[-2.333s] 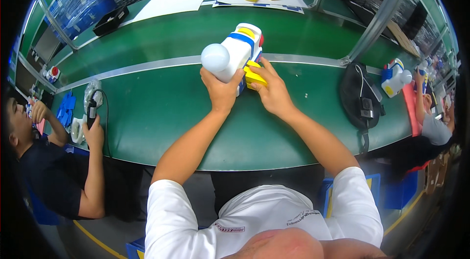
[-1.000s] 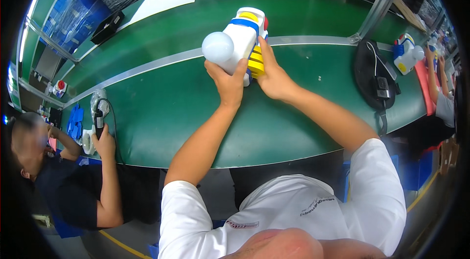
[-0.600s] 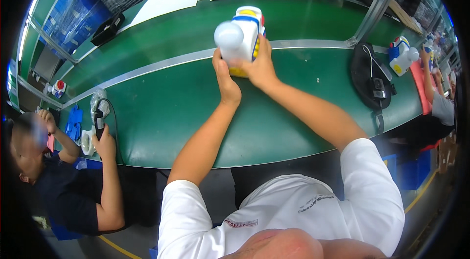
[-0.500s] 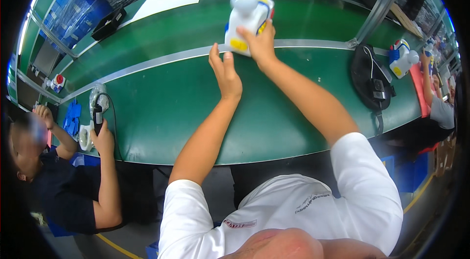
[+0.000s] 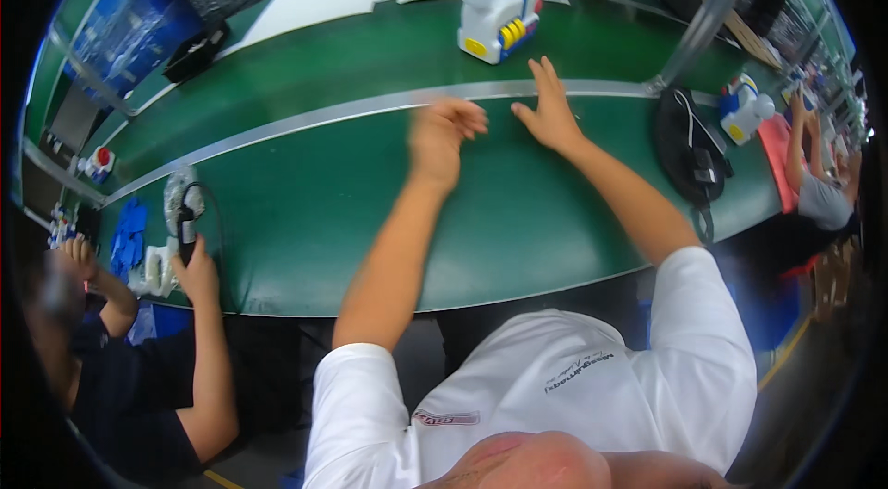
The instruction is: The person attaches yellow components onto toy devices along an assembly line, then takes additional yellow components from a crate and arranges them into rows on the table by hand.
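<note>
A white plastic toy-like device (image 5: 483,26) with a round pale knob and yellow, blue and red parts stands on the raised green shelf, beyond both my hands. Just in front of it, my right hand (image 5: 552,114) is open, fingers spread and apart from the device. Above the near green worktop is my left hand (image 5: 435,147), slightly blurred, its fingers loosely bent and holding nothing that shows.
A metal strip (image 5: 370,110) divides worktop from shelf. White sheets (image 5: 319,3) lie at the back. On the right are a black pouch (image 5: 684,147) and a similar device (image 5: 743,110). At left, a co-worker's hand (image 5: 197,272) grips a black handheld tool (image 5: 186,232).
My right hand has let go of the white device, now standing on the shelf, and has drawn back to the right. My left hand has loosely bent its fingers.
</note>
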The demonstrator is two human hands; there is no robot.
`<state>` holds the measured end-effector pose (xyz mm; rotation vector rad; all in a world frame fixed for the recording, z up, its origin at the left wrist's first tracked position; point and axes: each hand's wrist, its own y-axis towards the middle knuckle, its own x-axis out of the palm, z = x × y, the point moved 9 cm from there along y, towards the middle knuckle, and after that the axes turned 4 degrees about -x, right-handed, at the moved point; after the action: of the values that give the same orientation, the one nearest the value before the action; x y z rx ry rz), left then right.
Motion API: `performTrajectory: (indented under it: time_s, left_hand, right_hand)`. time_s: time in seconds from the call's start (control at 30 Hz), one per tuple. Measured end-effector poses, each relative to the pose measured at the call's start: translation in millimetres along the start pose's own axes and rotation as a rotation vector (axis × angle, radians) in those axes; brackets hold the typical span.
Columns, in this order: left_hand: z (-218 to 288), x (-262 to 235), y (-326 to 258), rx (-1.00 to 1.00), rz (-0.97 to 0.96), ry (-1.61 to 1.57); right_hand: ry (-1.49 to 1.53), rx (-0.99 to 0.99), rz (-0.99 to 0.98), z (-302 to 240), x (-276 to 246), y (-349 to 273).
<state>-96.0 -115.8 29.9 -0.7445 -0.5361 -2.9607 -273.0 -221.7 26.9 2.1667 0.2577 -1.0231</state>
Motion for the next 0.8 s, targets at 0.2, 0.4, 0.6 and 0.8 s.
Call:
performTrajectory:
  time_s: [0.2, 0.4, 0.6, 0.8]
  left_hand:
    - [222, 89, -109, 0.495, -1.043, -0.074]
    - [75, 118, -141, -0.237, -0.942, 0.831]
    - [47, 56, -179, -0.6, -0.51, 0.723]
    - [28, 98, -161, -0.728, -0.659, 0.78]
  right_hand:
    - [-0.26, -0.365, -0.038, -78, -151, -130]
    - [-0.746, 0.009, 0.128, -2, -301, -273]
    - [-0.754, 0.803, -0.052, 67, -375, -443]
    - [-0.428, 1.632, -0.475, 92, -367, -681]
